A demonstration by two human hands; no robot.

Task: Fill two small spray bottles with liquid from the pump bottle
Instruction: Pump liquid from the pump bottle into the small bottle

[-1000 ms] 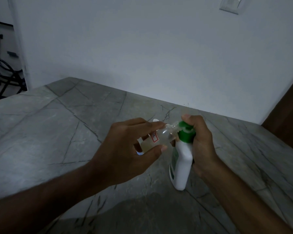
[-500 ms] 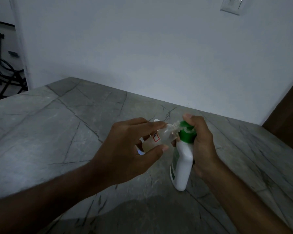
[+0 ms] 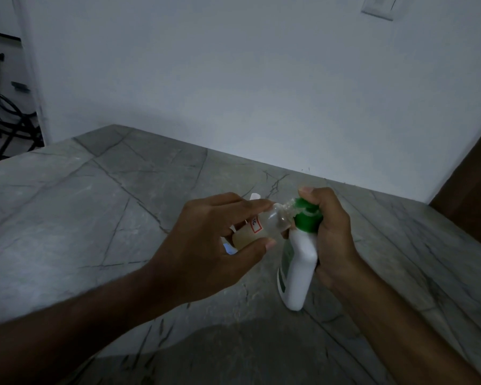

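Spray bottle (image 3: pixel 264 224) (clear, uncapped) pinched between left hand (image 3: pixel 214 245) thumb and fingers, neck at green pump (image 3: pixel 307 215); right hand (image 3: pixel 331 234) grips pump bottle (image 3: pixel 299 270).

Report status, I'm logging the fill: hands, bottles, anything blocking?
Left hand holds small spray bottle, neck at green pump. Right hand grips pump bottle. Nothing blocking.

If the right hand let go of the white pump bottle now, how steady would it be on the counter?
Probably unsteady: the pump bottle is tall and narrow, leaning, with only its lower end on the counter. The right hand grips it near the green pump, so it would likely tip. The left hand holds the small bottle at the nozzle, which could nudge it.
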